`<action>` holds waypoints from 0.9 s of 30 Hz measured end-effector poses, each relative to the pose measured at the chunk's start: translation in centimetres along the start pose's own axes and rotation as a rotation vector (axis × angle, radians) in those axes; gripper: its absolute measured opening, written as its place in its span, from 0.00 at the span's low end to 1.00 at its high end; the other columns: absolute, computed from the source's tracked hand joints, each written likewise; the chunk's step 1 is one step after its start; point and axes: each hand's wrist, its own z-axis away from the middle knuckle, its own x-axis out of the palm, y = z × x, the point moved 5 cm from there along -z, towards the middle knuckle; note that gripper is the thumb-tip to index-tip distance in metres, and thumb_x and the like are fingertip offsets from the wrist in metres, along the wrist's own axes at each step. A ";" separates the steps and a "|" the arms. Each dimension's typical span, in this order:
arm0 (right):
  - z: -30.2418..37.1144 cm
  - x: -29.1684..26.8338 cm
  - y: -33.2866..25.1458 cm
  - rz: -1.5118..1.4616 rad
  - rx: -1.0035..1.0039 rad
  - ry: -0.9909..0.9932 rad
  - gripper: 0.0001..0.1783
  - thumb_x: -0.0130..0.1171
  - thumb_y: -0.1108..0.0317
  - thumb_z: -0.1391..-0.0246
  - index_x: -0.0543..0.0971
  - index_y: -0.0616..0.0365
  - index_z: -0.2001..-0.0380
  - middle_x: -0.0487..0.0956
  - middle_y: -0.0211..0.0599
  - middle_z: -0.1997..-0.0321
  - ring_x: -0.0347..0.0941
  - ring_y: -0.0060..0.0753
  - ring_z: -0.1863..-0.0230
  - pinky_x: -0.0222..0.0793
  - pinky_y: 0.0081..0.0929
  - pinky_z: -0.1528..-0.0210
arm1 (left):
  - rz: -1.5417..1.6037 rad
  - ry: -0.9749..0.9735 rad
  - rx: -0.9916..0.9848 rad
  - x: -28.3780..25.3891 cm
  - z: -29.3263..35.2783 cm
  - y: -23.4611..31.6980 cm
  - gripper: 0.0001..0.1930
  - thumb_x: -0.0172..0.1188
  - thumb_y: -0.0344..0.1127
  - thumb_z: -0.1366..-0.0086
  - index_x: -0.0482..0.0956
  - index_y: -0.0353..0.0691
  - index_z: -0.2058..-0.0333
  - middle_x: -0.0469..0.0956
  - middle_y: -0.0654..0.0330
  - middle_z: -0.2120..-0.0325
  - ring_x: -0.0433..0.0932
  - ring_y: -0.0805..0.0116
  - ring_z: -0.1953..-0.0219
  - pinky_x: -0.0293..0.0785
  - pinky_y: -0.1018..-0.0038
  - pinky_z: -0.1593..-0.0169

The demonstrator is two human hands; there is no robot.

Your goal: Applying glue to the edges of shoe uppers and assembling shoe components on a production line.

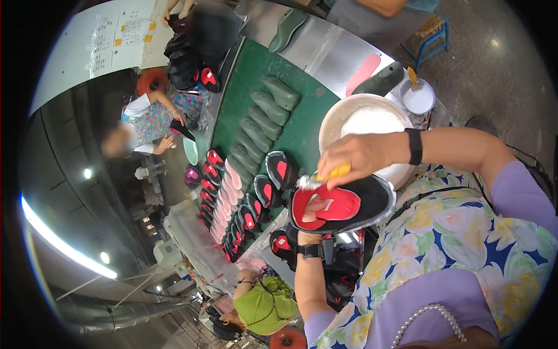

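Observation:
My left hand (pixel 315 210) holds a black shoe upper (pixel 372 200) with a red lining, its fingers showing in the shoe's opening. The sole edge of the upper looks whitish. Above it, my right hand (pixel 361 156) grips the yellow handle of a brush (pixel 337 171). White bristles touch or hover just over the upper's rim at its left end; I cannot tell which. Right behind my right hand stands a wide beige bucket (pixel 331 119) of white liquid. A dark band circles my right wrist, a watch the left.
A green conveyor belt (pixel 311 125) carries several grey-green shoe lasts (pixel 256 132), pink insoles (pixel 222 212) and black-and-red uppers (pixel 264 192). A small pot (pixel 427 104) with another brush stands beyond the bucket. Co-workers are at the far left and lower middle; a blue stool (pixel 433 43) is at top right.

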 end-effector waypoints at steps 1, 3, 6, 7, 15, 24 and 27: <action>-0.5 1.0 -1.2 -0.031 -0.227 -0.050 0.09 0.65 0.64 0.43 0.78 0.56 0.64 0.79 0.36 0.64 0.78 0.39 0.64 0.76 0.32 0.60 | 0.005 0.078 0.065 1.7 0.2 1.0 0.19 0.59 0.22 0.37 0.74 0.32 0.46 0.78 0.54 0.50 0.77 0.65 0.48 0.76 0.67 0.44; -1.5 2.4 -1.6 0.004 -0.353 -0.079 0.09 0.64 0.64 0.43 0.77 0.56 0.65 0.79 0.36 0.63 0.78 0.39 0.63 0.76 0.32 0.60 | -0.348 -0.014 0.162 2.9 0.2 1.3 0.19 0.60 0.22 0.37 0.74 0.32 0.46 0.78 0.56 0.51 0.77 0.66 0.48 0.76 0.69 0.45; -1.7 2.8 -0.9 0.071 -0.398 -0.154 0.09 0.64 0.64 0.43 0.77 0.57 0.66 0.79 0.34 0.62 0.79 0.39 0.62 0.76 0.33 0.60 | -0.674 -0.108 0.217 1.9 -0.5 -0.3 0.20 0.60 0.22 0.37 0.73 0.33 0.46 0.79 0.57 0.52 0.77 0.66 0.48 0.76 0.72 0.45; -1.8 2.8 0.0 0.103 -0.317 -0.197 0.10 0.65 0.65 0.43 0.76 0.58 0.66 0.80 0.33 0.62 0.79 0.40 0.63 0.77 0.32 0.60 | -0.499 -0.130 0.049 1.5 -0.7 -1.1 0.20 0.60 0.21 0.37 0.73 0.33 0.45 0.78 0.56 0.51 0.77 0.65 0.48 0.76 0.72 0.44; -0.3 1.6 4.9 0.086 0.377 -0.396 0.14 0.60 0.59 0.42 0.76 0.61 0.67 0.81 0.46 0.70 0.79 0.49 0.67 0.73 0.37 0.65 | -0.289 -0.010 0.041 2.6 0.7 1.0 0.22 0.57 0.17 0.37 0.70 0.32 0.43 0.78 0.54 0.49 0.77 0.62 0.47 0.76 0.65 0.41; 6.6 1.4 13.0 0.365 0.650 -0.269 0.14 0.60 0.65 0.47 0.77 0.66 0.63 0.80 0.55 0.66 0.78 0.57 0.61 0.72 0.45 0.57 | -1.006 -0.033 0.316 -9.6 4.8 -5.2 0.25 0.61 0.18 0.42 0.73 0.33 0.43 0.76 0.51 0.46 0.73 0.62 0.40 0.68 0.67 0.36; 11.1 2.8 16.3 0.560 0.539 -0.483 0.13 0.63 0.68 0.49 0.77 0.64 0.63 0.80 0.55 0.65 0.78 0.56 0.58 0.73 0.47 0.55 | -0.827 0.013 0.259 -11.4 5.2 -6.2 0.22 0.61 0.21 0.41 0.76 0.35 0.45 0.77 0.53 0.47 0.74 0.63 0.41 0.69 0.66 0.37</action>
